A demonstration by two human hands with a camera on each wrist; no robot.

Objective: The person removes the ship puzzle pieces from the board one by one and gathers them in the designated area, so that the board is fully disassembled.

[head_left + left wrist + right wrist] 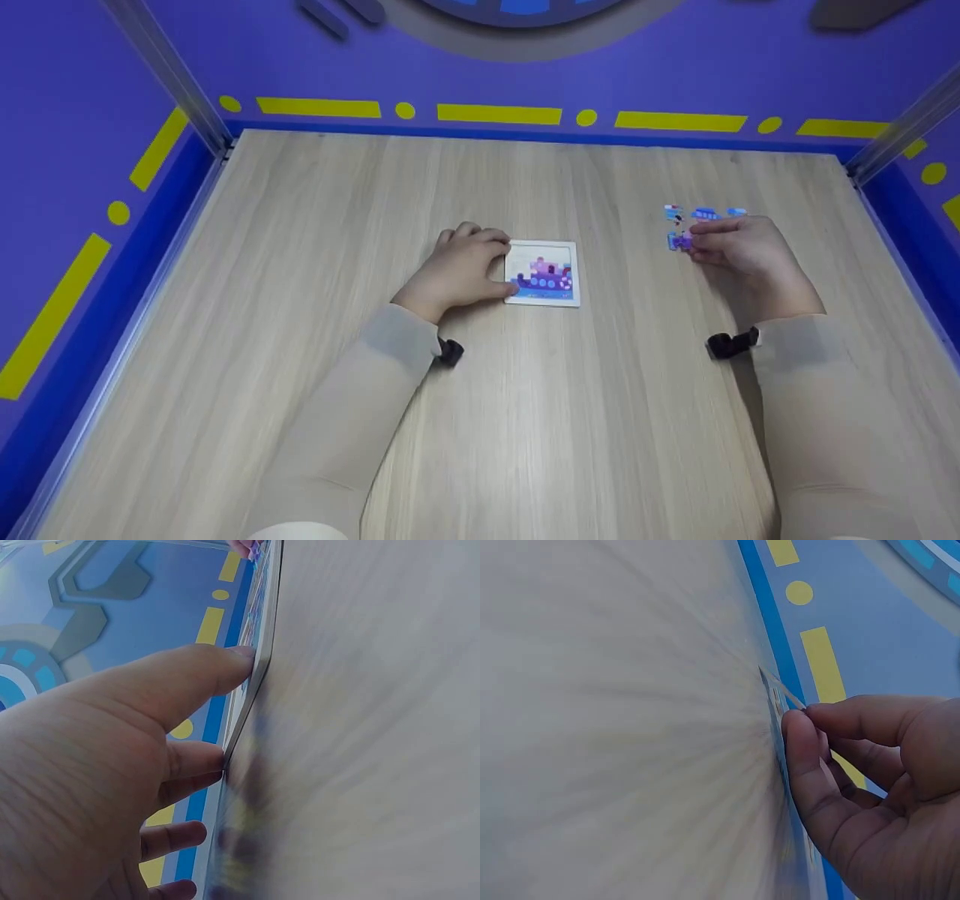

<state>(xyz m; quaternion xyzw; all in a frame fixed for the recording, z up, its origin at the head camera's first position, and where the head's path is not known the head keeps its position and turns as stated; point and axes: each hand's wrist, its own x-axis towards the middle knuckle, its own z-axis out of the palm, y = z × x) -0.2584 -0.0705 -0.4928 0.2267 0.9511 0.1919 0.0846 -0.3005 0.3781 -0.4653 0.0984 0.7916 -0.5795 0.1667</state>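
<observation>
A square picture puzzle board (541,301) with a white rim lies flat, showing a pink and purple boat on blue water. My left hand (466,266) touches its left edge. The thumb rests on the lower left corner and a finger meets the upper left corner; the other fingers are spread loosely, as the left wrist view (82,780) shows. Off to the right, my right hand (754,251) pinches a thin purple and blue puzzle piece (679,241) between thumb and fingertips. In the right wrist view that piece appears edge-on, tilted, and partly hidden by the fingers.
Just beyond the right hand lie several small flat puzzle pieces (704,214), partly covered by the fingers. The wooden tabletop (360,195) is bordered by blue and purple walls (495,82) with yellow markings at the back and both sides.
</observation>
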